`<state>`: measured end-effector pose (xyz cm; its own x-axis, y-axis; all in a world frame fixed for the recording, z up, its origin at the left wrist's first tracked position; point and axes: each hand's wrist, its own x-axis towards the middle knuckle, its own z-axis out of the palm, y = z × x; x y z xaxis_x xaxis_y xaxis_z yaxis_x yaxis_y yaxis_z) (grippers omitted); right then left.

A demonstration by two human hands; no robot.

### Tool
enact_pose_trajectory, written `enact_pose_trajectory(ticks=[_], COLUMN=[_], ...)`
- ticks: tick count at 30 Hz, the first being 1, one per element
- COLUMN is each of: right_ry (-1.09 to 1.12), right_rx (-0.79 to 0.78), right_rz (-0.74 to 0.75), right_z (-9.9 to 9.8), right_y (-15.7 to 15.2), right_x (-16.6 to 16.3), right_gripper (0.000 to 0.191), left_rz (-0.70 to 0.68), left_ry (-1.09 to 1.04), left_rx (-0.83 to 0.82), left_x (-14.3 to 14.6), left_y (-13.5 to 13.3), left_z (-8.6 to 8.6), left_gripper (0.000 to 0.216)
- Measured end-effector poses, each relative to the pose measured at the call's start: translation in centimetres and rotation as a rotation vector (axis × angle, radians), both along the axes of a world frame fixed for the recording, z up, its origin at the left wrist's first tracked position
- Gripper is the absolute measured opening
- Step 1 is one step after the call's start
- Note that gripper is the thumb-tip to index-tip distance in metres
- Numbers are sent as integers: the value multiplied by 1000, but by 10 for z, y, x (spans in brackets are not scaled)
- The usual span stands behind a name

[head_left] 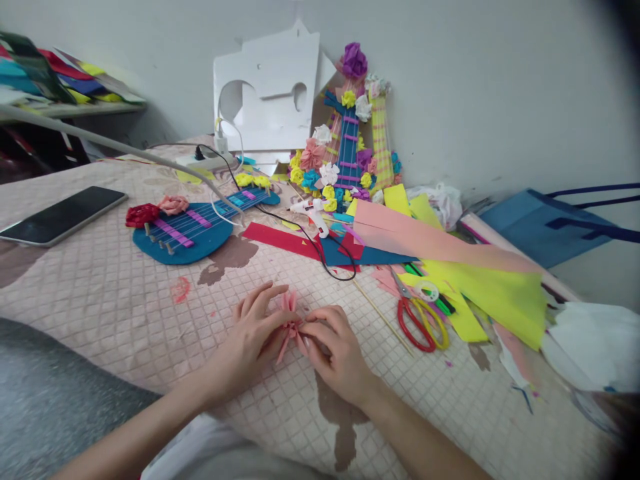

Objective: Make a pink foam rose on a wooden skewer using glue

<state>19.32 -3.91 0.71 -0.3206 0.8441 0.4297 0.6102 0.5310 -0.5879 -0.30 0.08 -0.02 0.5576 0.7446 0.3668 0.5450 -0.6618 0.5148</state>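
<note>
A small pink paper flower (290,324) with narrow petals spread out is held between my two hands, just above the quilted table cover (220,313). My left hand (253,327) pinches it from the left with thumb and fingers. From the other side, the fingertips of my right hand (335,347) close on its right petals. Beyond my hands lies a blue paper guitar (200,230) with white strings, purple strips and red and pink flowers. Scissors (420,320) with red and yellow handles rest to the right, beside a thin wooden stick (383,317).
A white glue gun (314,212) with a black cord lies past my hands, near red paper strips (285,241). Pink paper (430,233) and yellow paper (505,293) are piled at right. A phone (63,215) lies left. Decorated paper guitars (349,147) lean against the wall.
</note>
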Motion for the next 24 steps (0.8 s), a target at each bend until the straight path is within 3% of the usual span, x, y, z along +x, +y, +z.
enact_pose_trajectory(ticks=[24], right_ry=[36], right_rx=[21], right_rz=[20], right_z=[-1], right_y=[0], right_x=[0], right_gripper=[23], left_rz=[3], left_ry=[11], left_rx=[-7], left_x=[0], left_y=[1], left_z=[-5], left_gripper=[32])
